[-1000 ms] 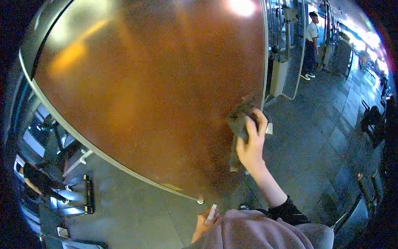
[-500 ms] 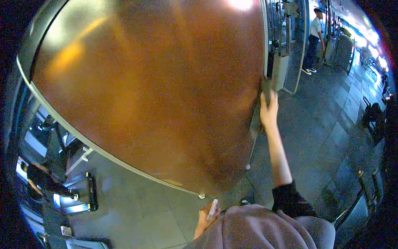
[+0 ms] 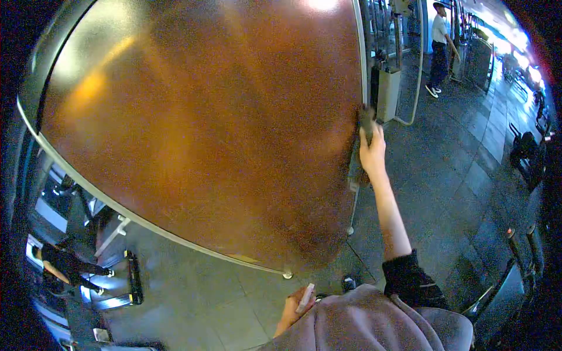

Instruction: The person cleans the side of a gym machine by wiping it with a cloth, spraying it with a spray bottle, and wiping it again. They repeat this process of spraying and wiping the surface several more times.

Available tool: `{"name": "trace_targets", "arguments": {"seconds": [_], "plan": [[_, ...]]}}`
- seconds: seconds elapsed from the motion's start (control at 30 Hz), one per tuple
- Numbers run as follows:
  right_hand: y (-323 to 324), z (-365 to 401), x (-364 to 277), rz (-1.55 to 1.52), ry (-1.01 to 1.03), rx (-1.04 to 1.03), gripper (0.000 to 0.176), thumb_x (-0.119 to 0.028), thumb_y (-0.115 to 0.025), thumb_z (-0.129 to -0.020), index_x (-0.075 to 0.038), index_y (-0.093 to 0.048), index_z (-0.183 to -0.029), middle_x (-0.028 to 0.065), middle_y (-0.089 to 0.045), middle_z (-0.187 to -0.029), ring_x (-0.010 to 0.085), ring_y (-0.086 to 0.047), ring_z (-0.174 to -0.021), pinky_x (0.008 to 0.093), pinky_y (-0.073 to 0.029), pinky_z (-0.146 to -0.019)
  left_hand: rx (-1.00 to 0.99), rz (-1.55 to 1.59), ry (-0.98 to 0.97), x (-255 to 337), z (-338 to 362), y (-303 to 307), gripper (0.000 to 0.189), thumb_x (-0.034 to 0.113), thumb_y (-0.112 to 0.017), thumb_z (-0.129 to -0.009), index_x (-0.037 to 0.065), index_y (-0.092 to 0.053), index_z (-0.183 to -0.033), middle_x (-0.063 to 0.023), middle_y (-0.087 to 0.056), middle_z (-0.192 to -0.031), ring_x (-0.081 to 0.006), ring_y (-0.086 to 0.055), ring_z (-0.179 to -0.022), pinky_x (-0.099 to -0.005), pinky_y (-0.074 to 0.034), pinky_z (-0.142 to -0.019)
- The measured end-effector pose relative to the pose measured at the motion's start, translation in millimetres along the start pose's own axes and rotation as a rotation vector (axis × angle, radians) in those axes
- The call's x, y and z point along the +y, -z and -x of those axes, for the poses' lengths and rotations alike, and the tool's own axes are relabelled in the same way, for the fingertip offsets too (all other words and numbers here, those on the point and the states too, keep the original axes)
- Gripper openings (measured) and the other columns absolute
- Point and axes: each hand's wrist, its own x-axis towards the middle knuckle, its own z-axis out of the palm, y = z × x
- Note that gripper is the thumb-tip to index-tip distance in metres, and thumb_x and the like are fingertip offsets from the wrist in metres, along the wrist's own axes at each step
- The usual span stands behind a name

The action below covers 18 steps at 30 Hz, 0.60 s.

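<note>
At the right edge of a tall, glossy brown panel [image 3: 205,134], over a grey tiled floor [image 3: 462,199] in a hall of gym machines, the right hand [image 3: 373,153] presses a dark cloth [image 3: 366,119] flat, fingers close together. The cloth runs upright along the edge, lower end hanging. By the chest, the left hand [image 3: 291,313] pinches a small white stick [image 3: 305,297].

A gym, shown by cable weight machines [image 3: 386,88].
</note>
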Motion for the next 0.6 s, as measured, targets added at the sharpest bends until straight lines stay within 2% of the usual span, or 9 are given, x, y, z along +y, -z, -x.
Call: {"name": "trace_targets", "arguments": {"seconds": [0.1, 0.17, 0.27, 0.3, 0.37, 0.4, 0.47, 0.5, 0.6], "plan": [[16, 68, -35, -0.022, -0.077, -0.062, 0.031, -0.004, -0.054, -0.083, 0.002, -0.049, -0.113, 0.0240, -0.046, -0.117, 0.0406, -0.046, -0.109, 0.0406, -0.039, -0.093, 0.031, 0.220, -0.126, -16, -7, -5, 0.033, 0.020, -0.067, -0.079, 0.004, -0.058, -0.106, -0.0142, -0.063, -0.094, -0.0284, -0.062, -0.084, -0.0354, -0.049, -0.075], [26, 112, -74, -0.057, -0.067, -0.103, 0.034, -0.004, -0.055, -0.082, 0.006, -0.048, -0.114, 0.0263, -0.042, -0.122, 0.0422, -0.042, -0.113, 0.0424, -0.034, -0.098, 0.045, 0.191, -0.055, -17, -8, -6, 0.034, 0.022, -0.069, -0.078, 0.005, -0.059, -0.105, -0.0127, -0.063, -0.092, -0.0262, -0.063, -0.082, -0.0350, -0.049, -0.074], [34, 110, -129, -0.144, 0.124, -0.154, 0.047, 0.008, -0.049, -0.063, 0.004, -0.049, -0.110, 0.0287, -0.035, -0.126, 0.0458, -0.035, -0.119, 0.0477, -0.029, -0.102, 0.027, 0.022, 0.025, 8, -4, 0, 0.035, 0.024, -0.071, -0.076, 0.007, -0.060, -0.104, -0.0110, -0.064, -0.090, -0.0240, -0.063, -0.078, -0.0342, -0.050, -0.072], [31, 91, -132, -0.174, 0.162, -0.111, 0.056, 0.004, -0.060, -0.056, -0.002, -0.052, -0.112, 0.0254, -0.035, -0.129, 0.0440, -0.036, -0.120, 0.0484, -0.030, -0.102, 0.017, -0.034, 0.049, 6, 0, 2, 0.035, 0.024, -0.071, -0.076, 0.007, -0.060, -0.104, -0.0106, -0.064, -0.090, -0.0235, -0.063, -0.078, -0.0339, -0.050, -0.071], [29, 38, -132, -0.083, 0.297, -0.014, 0.055, 0.004, -0.057, -0.059, -0.002, -0.051, -0.114, 0.0223, -0.040, -0.128, 0.0421, -0.037, -0.119, 0.0473, -0.031, -0.102, 0.011, 0.073, 0.045, -25, -6, 3, 0.033, 0.023, -0.071, -0.076, 0.007, -0.060, -0.103, -0.0104, -0.064, -0.089, -0.0241, -0.063, -0.077, -0.0337, -0.050, -0.070], [28, 14, -128, -0.072, 0.242, 0.019, 0.052, 0.002, -0.058, -0.064, -0.002, -0.051, -0.115, 0.0210, -0.041, -0.127, 0.0399, -0.039, -0.119, 0.0440, -0.032, -0.102, 0.009, 0.109, 0.041, -27, -8, 4, 0.032, 0.023, -0.070, -0.076, 0.007, -0.060, -0.102, -0.0103, -0.064, -0.089, -0.0243, -0.063, -0.076, -0.0336, -0.050, -0.069], [14, -31, -101, -0.133, 0.165, 0.159, 0.036, -0.006, -0.057, -0.082, 0.000, -0.050, -0.116, 0.0216, -0.046, -0.120, 0.0367, -0.045, -0.112, 0.0394, -0.036, -0.098, 0.070, -0.218, -0.097, 1, 2, 8, 0.028, 0.021, -0.069, -0.077, 0.007, -0.060, -0.100, -0.0108, -0.064, -0.085, -0.0249, -0.063, -0.073, -0.0331, -0.051, -0.066], [8, -45, -78, -0.142, 0.105, 0.173, 0.032, -0.011, -0.058, -0.085, 0.001, -0.052, -0.114, 0.0197, -0.051, -0.113, 0.0346, -0.051, -0.105, 0.0372, -0.039, -0.092, 0.075, -0.214, -0.097, -12, 2, 7, 0.028, 0.021, -0.069, -0.077, 0.007, -0.060, -0.100, -0.0108, -0.064, -0.085, -0.0249, -0.063, -0.073, -0.0331, -0.051, -0.066], [-1, -32, -28, -0.240, -0.078, 0.088, 0.026, -0.019, -0.054, -0.089, 0.000, -0.056, -0.107, 0.0172, -0.057, -0.102, 0.0311, -0.054, -0.095, 0.0359, -0.042, -0.085, 0.117, 0.197, -0.044, -43, 7, 5, 0.024, 0.019, -0.068, -0.077, 0.008, -0.060, -0.097, -0.0106, -0.064, -0.080, -0.0253, -0.064, -0.069, -0.0337, -0.051, -0.062]]}}
